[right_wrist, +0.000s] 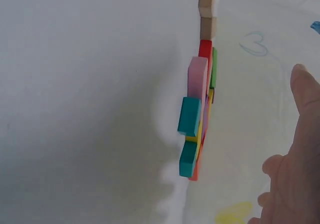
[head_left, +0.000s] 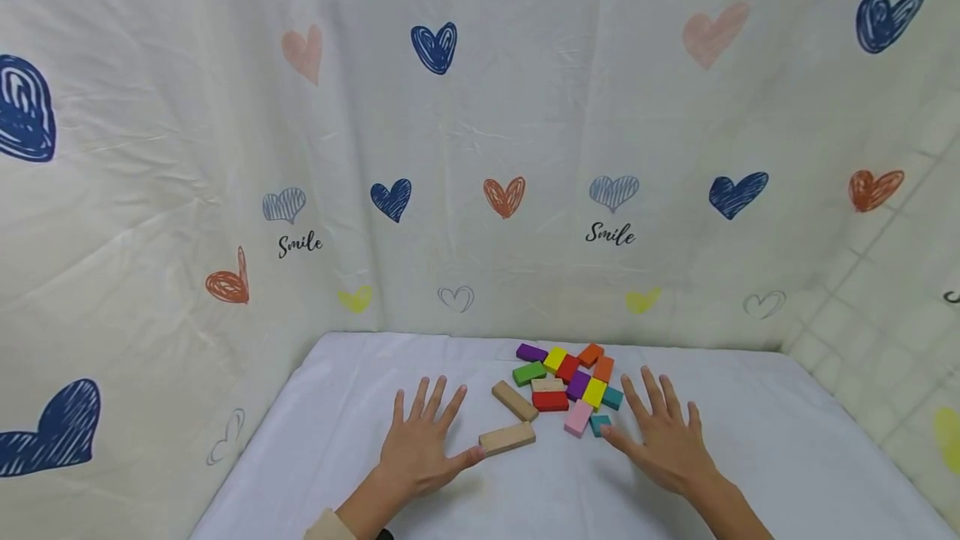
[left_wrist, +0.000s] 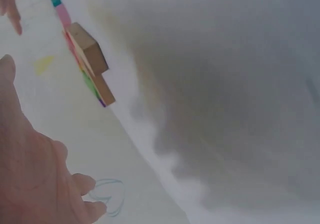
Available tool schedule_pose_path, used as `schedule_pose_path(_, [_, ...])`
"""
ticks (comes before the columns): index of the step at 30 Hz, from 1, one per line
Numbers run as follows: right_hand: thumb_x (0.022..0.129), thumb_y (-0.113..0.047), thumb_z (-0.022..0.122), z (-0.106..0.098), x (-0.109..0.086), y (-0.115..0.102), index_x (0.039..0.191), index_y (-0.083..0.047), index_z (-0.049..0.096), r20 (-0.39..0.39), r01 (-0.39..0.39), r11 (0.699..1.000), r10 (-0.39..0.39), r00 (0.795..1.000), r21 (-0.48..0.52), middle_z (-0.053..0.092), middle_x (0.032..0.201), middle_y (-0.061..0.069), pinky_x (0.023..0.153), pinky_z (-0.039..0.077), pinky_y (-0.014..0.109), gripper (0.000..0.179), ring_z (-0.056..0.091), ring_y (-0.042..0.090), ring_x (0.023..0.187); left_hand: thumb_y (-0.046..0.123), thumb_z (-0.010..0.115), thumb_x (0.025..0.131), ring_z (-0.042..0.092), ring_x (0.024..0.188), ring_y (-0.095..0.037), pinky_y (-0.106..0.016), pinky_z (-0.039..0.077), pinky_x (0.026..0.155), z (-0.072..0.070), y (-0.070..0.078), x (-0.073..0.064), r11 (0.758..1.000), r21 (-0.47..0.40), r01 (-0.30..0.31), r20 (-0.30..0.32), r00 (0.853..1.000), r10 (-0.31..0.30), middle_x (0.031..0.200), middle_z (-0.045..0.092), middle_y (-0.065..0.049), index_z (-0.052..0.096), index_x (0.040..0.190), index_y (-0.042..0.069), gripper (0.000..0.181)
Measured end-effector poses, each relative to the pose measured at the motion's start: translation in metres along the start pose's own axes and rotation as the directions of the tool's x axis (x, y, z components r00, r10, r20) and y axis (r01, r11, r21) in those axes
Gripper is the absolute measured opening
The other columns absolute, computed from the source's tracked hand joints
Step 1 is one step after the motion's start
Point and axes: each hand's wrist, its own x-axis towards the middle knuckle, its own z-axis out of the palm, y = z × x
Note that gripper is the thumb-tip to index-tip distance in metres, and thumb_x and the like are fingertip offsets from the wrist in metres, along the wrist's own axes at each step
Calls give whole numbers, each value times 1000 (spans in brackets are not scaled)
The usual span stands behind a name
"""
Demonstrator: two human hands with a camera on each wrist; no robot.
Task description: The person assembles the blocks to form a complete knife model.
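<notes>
"Smile" (head_left: 300, 243) 2x, blk script, on wht rear backdrop (head_left: 525, 107).

Broad, soft-edged shadows (left_wrist: 215, 94) dim the slightly hazy wrist views.

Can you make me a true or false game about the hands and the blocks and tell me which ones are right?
1. The left hand has its fingers spread. True.
2. The right hand is gripping a block. False: its fingers are spread and hold nothing.
3. The pink block is nearer the right hand than the left. True.
4. Only one block is yellow. False: there are two yellow blocks.
5. The green block lies farther from the person than the pink block. True.
</notes>
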Motion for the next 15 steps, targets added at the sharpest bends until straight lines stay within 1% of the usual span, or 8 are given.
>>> schedule_pose_path(2, [89,-74,54,4,2,-3,161,-9,27,2,1,1000,-1,1000,6,9,168,26,109,-2,83,100,4,55,151,86,41,87,16,159,-37,-70,10,120,3,4,3,1000,-8,-10,-2,1000,10,171,23,-9,27,163,31,95])
schedule_pose_path(5, [90,-71,56,10,6,-8,161,-9,27,-2,6,999,-6,1000,35,11,168,26,111,1,81,99,6,54,151,88,39,86,16,159,-37,-70,11,120,7,7,9,1000,-3,-15,10,1000,15,171,23,-8,23,164,32,97])
schedule_pose_path(8, [90,-65,61,13,11,-14,161,-9,30,-16,29,996,-28,999,90,15,167,25,112,6,81,95,11,53,150,89,40,85,17,159,-37,-70,12,121,10,9,16,1000,-8,-15,32,999,15,171,23,-8,20,164,33,100])
schedule_pose_path(10, [90,-62,64,16,14,-18,161,-12,30,-24,53,990,-50,998,129,19,166,24,112,10,81,93,15,52,149,89,44,84,21,157,-38,-70,14,120,11,10,21,999,-28,-19,39,999,20,169,27,-9,21,164,31,101])
schedule_pose_path(15, [89,-57,69,22,21,-28,161,-19,32,-42,104,966,-97,994,238,30,162,21,109,18,80,89,26,49,147,83,57,82,33,152,-38,-69,19,119,11,12,29,991,-128,-28,42,999,34,162,41,-11,27,163,28,102])
